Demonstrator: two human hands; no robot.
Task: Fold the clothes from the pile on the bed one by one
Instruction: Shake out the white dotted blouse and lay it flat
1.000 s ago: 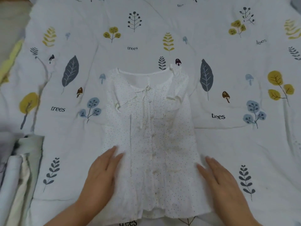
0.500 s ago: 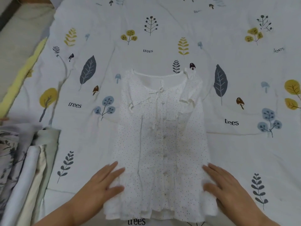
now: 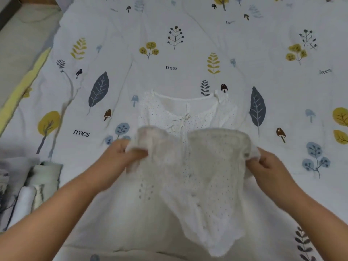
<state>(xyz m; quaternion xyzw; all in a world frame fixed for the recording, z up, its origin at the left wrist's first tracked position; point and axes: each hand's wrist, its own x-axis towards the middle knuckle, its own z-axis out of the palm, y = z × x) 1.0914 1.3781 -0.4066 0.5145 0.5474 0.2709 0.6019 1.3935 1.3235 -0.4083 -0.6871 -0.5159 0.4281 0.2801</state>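
Down the middle of the bed (image 3: pixel 188 25), from the one head view, the white dotted blouse (image 3: pixel 188 166) is lying button-side up with its neckline pointing away from the person. Both hands are working it: the left hand (image 3: pixel 120 157) is pinching the hem corner on its side, fingers (image 3: pixel 139 154) curled into the fabric, and the right hand (image 3: pixel 269 164) is gripping the opposite corner the same way. Between them the lower half is hanging in the air, blurred, its edge arching over the tie bow at the chest, while the collar and shoulders are resting flat on the tree-print sheet. The sleeves look tucked in across the front already, so I'm reading this as the bottom-to-top fold in progress, not yet laid down. Over at the left edge a stack of folded clothes (image 3: pixel 28 194) is sitting on the bed, which suggests several pieces are done. No unfolded pile is showing in this view, so what's left beyond this blouse I can't tell.
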